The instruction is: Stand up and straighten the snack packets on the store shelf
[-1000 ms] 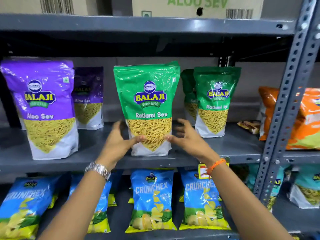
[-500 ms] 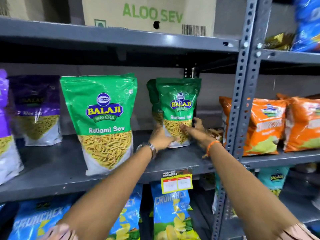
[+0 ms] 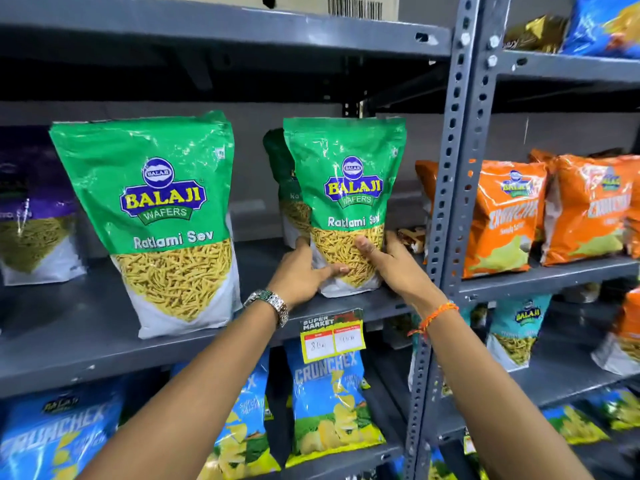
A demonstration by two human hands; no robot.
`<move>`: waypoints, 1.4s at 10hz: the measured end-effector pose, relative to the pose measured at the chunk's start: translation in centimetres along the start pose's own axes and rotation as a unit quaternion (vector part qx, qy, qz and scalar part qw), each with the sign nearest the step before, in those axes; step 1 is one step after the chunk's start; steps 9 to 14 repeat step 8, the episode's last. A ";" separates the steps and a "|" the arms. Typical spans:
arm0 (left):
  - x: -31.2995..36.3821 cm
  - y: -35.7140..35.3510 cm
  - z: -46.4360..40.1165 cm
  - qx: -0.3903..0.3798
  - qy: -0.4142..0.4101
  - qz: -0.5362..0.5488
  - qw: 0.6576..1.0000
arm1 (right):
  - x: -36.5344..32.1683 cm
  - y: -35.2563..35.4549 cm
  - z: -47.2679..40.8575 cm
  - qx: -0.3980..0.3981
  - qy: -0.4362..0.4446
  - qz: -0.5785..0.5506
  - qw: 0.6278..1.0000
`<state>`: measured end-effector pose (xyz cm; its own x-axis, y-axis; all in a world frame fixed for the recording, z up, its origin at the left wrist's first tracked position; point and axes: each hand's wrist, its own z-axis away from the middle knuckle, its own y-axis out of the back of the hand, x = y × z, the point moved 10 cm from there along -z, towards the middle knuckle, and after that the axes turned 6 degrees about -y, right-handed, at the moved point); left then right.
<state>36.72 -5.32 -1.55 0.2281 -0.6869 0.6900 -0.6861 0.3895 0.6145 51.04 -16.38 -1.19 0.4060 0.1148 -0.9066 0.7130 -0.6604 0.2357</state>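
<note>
A green Ratlami Sev packet (image 3: 348, 174) stands upright near the front of the grey middle shelf (image 3: 86, 337), right of centre. My left hand (image 3: 304, 271) grips its lower left side and my right hand (image 3: 388, 261) its lower right side, thumbs across the front. A second green packet (image 3: 282, 174) stands behind it, mostly hidden. A larger-looking green Ratlami Sev packet (image 3: 156, 209) stands upright to the left, untouched. A purple Aloo Sev packet (image 3: 31, 220) stands at the far left, further back.
A perforated grey upright post (image 3: 450, 202) rises just right of my hands. Orange Crunchex packets (image 3: 502, 216) stand on the neighbouring shelf. Blue Crunchex packets (image 3: 329, 400) fill the shelf below. A price tag (image 3: 332, 336) hangs on the shelf edge. A small brown packet (image 3: 410, 237) lies behind my right hand.
My hands left the first green packet, moved right and took hold of the second green packet, which now stands closer to the shelf's front edge. The view shifted right.
</note>
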 end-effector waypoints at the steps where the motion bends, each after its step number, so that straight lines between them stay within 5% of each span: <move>1: 0.8 -0.1 0.7 -0.001 -0.002 0.010 1.000 | -0.9 0.2 1.1 -0.009 0.007 -0.012 1.000; 14: 2.8 1.8 4.6 0.065 -0.030 0.027 0.997 | -1.8 1.8 2.9 0.018 -0.013 -0.014 1.000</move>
